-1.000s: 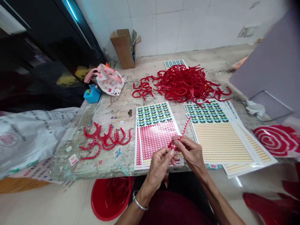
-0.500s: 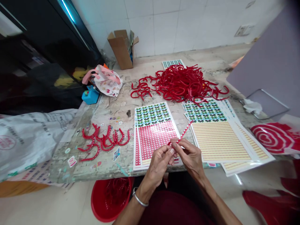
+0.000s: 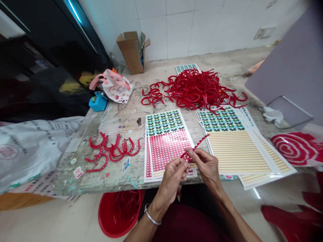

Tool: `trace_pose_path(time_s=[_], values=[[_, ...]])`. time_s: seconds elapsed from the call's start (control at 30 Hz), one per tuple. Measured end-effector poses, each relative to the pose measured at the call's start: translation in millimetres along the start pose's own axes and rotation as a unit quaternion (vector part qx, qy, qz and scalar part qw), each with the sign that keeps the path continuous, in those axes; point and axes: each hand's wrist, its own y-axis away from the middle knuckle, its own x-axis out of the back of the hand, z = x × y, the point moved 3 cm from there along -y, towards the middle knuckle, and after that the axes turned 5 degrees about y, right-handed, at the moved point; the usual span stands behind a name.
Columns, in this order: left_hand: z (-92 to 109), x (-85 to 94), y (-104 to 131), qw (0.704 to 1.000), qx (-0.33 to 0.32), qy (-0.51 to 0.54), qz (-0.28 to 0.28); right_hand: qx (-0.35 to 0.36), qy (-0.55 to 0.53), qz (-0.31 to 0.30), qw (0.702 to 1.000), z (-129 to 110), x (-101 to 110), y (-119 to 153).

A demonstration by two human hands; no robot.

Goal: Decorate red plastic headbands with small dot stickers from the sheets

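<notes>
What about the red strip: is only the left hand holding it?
No, the right hand also pinches the red strip, close beside the fingers of the left hand.

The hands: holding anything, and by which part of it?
Left hand and right hand hold a red strip by its lower part; its upper end sticks out.

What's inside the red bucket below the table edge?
Red strips, some with white marks, lie in the red bucket. Whatever lies beneath them is covered; the table hides the far rim.
</notes>
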Motion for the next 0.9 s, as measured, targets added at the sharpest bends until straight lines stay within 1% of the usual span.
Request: trace_pose_path(time_s=[0.1, 0.23, 0.37, 0.53, 0.73, 0.83, 0.9], values=[[-1.3, 0.5, -0.6, 1.0, 0.005, 0.005, -0.002, -0.003, 0.002, -0.005, 1.0, -4.8, 0.5, -0.3], [-2.1, 1.8, -1.1, 1.0, 0.01, 0.021, 0.008, 0.008, 0.004, -0.003, 1.0, -11.9, 0.0, 0.5], [-3.8, 2.2, -1.4, 0.999, 0.015, 0.034, 0.016, 0.014, 0.01, 0.001, 1.0, -13.4, 0.8, 0.8], [-3.8, 1.9, -2.5, 0.999, 0.008, 0.027, 0.021, -0.013, 0.0, -0.041, 0.999, -8.7, 0.0, -0.7], [-5.9, 4.5, -1.6, 1.0, -0.002, -0.006, 0.012, -0.033, -0.029, -0.069, 0.997, -4.3, -0.8, -2.6], [-3.1, 5.2, -0.6, 0.999, -0.021, -0.038, -0.006, -0.003, -0.015, -0.072, 0.997, -5.7, -0.8, -1.6], [1.5, 5.1, -1.0, 0.995, -0.039, -0.086, -0.022, 0.046, 0.011, -0.071, 0.996, -9.6, -0.8, 0.0]])
